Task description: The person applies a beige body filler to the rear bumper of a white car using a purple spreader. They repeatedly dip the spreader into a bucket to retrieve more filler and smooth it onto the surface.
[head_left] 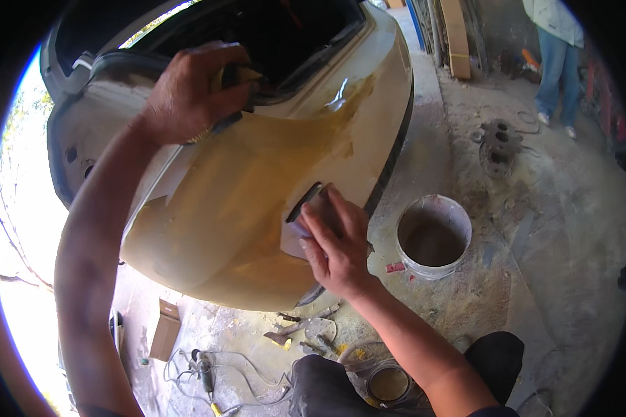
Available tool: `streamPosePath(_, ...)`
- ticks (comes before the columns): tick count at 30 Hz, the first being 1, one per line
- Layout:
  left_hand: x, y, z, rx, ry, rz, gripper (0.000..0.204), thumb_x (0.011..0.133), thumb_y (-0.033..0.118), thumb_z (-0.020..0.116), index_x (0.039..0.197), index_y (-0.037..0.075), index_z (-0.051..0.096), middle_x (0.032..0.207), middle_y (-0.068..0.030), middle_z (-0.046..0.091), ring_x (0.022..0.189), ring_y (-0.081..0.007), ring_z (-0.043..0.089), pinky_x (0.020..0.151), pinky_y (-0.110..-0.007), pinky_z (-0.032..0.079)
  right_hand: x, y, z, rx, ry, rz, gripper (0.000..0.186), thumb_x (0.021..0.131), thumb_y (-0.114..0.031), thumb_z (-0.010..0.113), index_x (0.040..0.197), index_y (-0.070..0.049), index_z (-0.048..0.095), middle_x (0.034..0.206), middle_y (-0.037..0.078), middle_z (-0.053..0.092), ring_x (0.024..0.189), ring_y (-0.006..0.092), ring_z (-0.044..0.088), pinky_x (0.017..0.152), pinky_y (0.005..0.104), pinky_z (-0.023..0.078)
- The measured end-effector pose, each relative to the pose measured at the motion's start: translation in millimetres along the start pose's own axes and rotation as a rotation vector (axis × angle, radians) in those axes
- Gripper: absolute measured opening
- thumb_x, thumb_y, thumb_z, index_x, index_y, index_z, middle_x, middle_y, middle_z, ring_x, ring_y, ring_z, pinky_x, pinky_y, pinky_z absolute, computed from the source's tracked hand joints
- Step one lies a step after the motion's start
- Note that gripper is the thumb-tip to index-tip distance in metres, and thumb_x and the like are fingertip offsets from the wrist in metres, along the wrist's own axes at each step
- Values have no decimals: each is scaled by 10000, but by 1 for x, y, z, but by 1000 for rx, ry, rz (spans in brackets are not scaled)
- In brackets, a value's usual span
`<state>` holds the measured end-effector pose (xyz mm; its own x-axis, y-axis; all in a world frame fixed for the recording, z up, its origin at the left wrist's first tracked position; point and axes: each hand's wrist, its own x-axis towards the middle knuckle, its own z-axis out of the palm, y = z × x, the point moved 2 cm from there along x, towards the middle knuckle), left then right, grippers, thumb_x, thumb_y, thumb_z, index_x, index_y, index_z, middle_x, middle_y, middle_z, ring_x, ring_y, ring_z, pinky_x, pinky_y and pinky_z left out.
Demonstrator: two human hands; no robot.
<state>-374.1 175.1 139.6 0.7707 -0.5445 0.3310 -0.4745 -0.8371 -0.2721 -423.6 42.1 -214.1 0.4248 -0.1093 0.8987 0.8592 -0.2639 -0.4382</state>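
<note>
A pale car body panel (188, 264) with a broad yellow-brown patch of filler (257, 153) fills the middle. My right hand (341, 254) is closed round a dark-edged sanding block (311, 203), which rests against the panel on the right part of the patch. Higher up on the left, my left hand (195, 90) is closed on a yellowish, sponge-like pad (231, 75) by the panel's upper edge, beside a dark opening in the car (292, 42). The fingers hide much of this pad. A wet-looking glint shows near the top of the patch.
A white bucket (431, 270) of murky liquid stands right of the car. On the dusty floor lie a corded power tool (205, 372), several hand tools, a cardboard box (164, 330), an open tin (388, 384) and a metal part (499, 147). A person (558, 62) stands at the far right.
</note>
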Motion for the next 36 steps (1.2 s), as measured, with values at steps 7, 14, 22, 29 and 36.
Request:
streamPosePath(7,-30,-21,40,-240,208,106,468,944,229,823,1342,-8,757,1265,-172,782,1147,-345,748,1052,-431,588,141,136,-16,-111,191,101,553,1088,-82,702,1640,-72,660,1419,285,750,1149,490,780,992,546,624)
streamPosePath(14,-42,-44,21,-463,256,-119,478,905,268,736,1285,-17,780,1014,-254,823,982,-418,804,939,-462,623,98,-33,5,-242,-139,-119,503,1067,-166,763,1568,-124,753,1665,260,633,1357,488,681,1195,524,538)
streamPosePath(22,-29,-40,27,-372,461,-261,585,915,333,732,1392,-3,772,1179,-312,825,1170,-507,777,1069,-509,611,164,34,-13,-517,-88,-4,479,1066,-164,719,1544,-168,758,1556,230,696,1218,445,718,1084,543,566)
streamPosePath(29,-25,-63,37,-356,429,-244,644,926,370,717,1447,-5,753,1232,-320,816,1231,-512,758,1094,-515,603,133,1,-4,-439,-207,-67,512,1075,-194,716,1587,-198,737,1605,205,688,1294,458,702,1103,549,586)
streamPosePath(36,-36,-68,28,-425,319,-236,621,912,385,733,1398,1,770,1215,-313,819,1219,-504,757,1071,-511,602,103,-55,9,-329,-169,-149,478,1067,-186,739,1544,-179,761,1587,211,683,1226,472,698,1089,561,585)
